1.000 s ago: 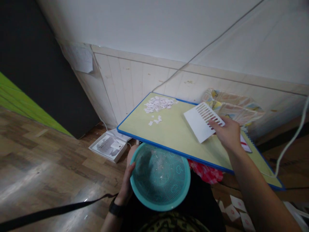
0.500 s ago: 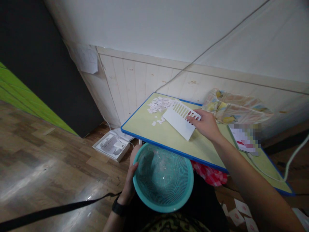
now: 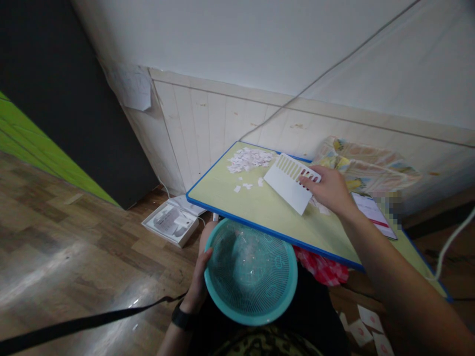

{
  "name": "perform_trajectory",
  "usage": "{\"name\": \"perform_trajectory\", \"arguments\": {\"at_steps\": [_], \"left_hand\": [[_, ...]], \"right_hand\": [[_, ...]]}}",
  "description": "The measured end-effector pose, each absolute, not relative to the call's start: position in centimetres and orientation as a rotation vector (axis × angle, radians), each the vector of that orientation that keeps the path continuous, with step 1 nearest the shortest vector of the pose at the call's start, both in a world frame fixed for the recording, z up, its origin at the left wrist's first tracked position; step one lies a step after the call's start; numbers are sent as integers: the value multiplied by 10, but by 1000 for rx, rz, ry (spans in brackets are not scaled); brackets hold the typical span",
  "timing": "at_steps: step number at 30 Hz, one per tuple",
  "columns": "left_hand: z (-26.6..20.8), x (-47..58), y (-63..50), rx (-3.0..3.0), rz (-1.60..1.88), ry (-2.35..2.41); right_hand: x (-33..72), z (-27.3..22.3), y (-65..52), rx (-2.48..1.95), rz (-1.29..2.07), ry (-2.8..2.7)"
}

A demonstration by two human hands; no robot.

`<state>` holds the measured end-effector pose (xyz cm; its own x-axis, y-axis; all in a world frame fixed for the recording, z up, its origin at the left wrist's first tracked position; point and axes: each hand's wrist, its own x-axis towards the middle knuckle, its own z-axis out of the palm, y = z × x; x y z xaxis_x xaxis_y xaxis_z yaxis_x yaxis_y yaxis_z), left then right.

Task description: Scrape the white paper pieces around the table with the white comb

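My right hand [image 3: 330, 190] grips a flat white plastic piece with a row of slots [image 3: 289, 184] by its slotted edge, holding it tilted over the table [image 3: 218, 190]. Left of the piece, a heap of small white paper scraps [image 3: 250, 159] lies at the table's far left corner, with several loose scraps [image 3: 243, 187] in front. More scraps [image 3: 321, 205] show partly under my right hand. My left hand [image 3: 202, 267] is closed on the left rim of a turquoise plastic basket [image 3: 287, 309], which rests at my lap. Clear shiny bits [image 3: 251, 257] lie inside the basket.
A patterned cloth cover [image 3: 371, 168] and a phone-like device [image 3: 374, 215] are at the table's right. An open white box [image 3: 170, 227] sits on the floor at left. White cards [image 3: 371, 319] lie on the floor at lower right. A cable runs along the wall.
My right hand has moved the slotted white piece to the right, away from the heap. More scraps on the table are uncovered. My left hand and the basket have stayed put.
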<state>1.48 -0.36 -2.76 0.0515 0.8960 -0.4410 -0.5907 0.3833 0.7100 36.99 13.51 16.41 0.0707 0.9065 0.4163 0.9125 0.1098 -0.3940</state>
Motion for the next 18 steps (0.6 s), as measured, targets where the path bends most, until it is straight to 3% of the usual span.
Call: {"name": "perform_trajectory", "arguments": {"at_steps": [18], "left_hand": [[-37, 14, -2, 383, 1182, 1081]], "right_hand": [[381, 152, 118, -1762, -46, -1683]]}}
